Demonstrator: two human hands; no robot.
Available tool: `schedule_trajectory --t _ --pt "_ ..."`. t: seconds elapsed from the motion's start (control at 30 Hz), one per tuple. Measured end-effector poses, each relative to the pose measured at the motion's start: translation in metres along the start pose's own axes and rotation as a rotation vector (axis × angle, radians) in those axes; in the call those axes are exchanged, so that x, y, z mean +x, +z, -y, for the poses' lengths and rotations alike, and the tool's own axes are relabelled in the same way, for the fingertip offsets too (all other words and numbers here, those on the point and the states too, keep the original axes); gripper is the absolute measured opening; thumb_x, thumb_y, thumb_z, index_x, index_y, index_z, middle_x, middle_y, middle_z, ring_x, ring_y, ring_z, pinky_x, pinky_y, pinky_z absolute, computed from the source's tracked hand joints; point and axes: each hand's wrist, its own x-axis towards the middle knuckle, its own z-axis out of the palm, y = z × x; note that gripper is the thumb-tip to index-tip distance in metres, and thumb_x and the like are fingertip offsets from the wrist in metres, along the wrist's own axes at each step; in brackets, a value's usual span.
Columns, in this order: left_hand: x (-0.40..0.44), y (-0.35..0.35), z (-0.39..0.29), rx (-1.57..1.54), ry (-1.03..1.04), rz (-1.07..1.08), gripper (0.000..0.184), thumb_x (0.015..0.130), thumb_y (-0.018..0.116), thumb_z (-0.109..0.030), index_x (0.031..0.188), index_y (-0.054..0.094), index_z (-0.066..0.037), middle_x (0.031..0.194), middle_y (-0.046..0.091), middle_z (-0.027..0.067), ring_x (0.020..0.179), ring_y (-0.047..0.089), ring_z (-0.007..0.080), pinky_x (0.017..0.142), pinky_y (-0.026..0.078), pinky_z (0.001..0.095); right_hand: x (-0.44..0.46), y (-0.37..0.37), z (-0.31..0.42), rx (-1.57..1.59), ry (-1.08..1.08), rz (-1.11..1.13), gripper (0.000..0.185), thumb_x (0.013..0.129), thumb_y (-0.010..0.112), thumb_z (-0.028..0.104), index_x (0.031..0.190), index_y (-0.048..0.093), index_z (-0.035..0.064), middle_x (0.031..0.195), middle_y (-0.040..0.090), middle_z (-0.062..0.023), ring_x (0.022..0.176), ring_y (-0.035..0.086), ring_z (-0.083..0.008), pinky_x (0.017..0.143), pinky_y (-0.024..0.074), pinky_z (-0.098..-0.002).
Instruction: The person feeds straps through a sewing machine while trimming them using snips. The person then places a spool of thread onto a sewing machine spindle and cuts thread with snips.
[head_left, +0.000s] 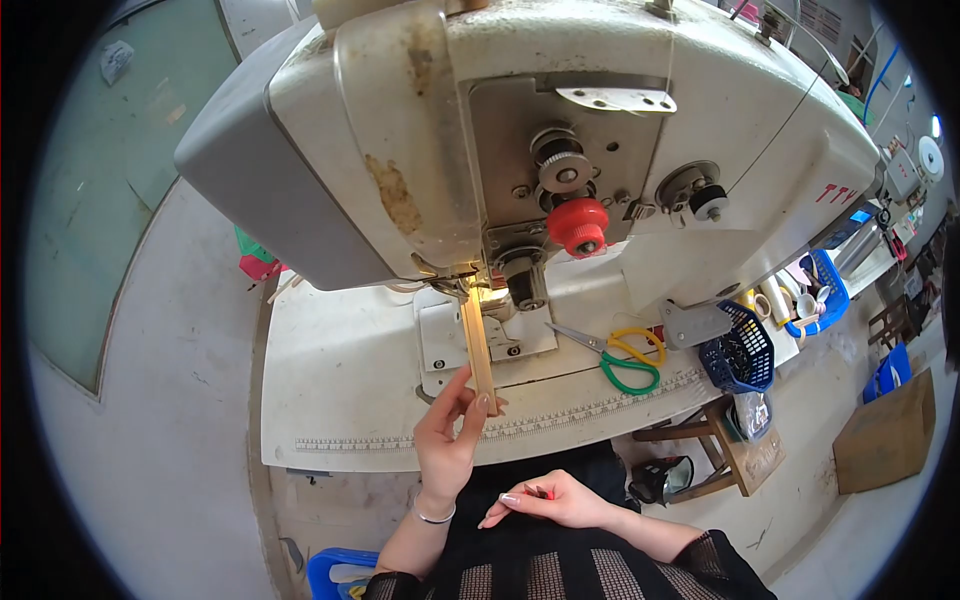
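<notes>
A narrow tan strap (477, 345) runs down from under the needle area of the sewing machine (400, 150) toward me. My left hand (448, 435), with a silver bangle at the wrist, pinches the strap's near end between thumb and fingers, above the table's front edge. In front of my body, below that edge, my right hand (560, 498) has its fingers curled in. A bit of red shows between those fingers, too small to name. The machine's presser foot is partly hidden behind the strap and the machine head.
Scissors (625, 362) with green and yellow handles lie right of the needle plate. A ruler strip (560, 415) follows the table's front edge. A dark blue basket (738, 350) sits at the right corner, above a wooden stool (745, 455). A cardboard box (885, 435) stands farther right.
</notes>
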Motion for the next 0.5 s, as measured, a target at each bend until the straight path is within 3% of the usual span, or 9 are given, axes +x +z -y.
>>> schedule_trajectory --t 0.13,0.5 --pt "0.013 0.006 -0.003 0.022 0.099 -0.044 0.041 0.084 0.052 -0.002 0.123 0.041 0.003 0.072 0.051 0.0021 0.072 0.056 0.0112 0.070 0.045 0.0234 0.000 -0.001 -0.003 0.028 -0.002 -0.003 0.031 0.091 0.044 0.022 0.099 0.059 -0.0039 0.091 0.065 -0.0078 0.092 0.055 -0.0085 0.090 0.0385 -0.0243" --pt "0.049 0.006 0.000 0.144 0.216 -0.061 0.041 0.085 0.049 -0.001 0.125 0.040 0.002 0.076 0.052 0.0027 0.074 0.056 0.0108 0.072 0.044 0.0232 -0.001 -0.002 0.001 0.031 0.030 -0.021 0.031 0.091 0.044 0.022 0.099 0.059 -0.0036 0.091 0.065 -0.0071 0.092 0.055 -0.0085 0.090 0.0380 -0.0242"
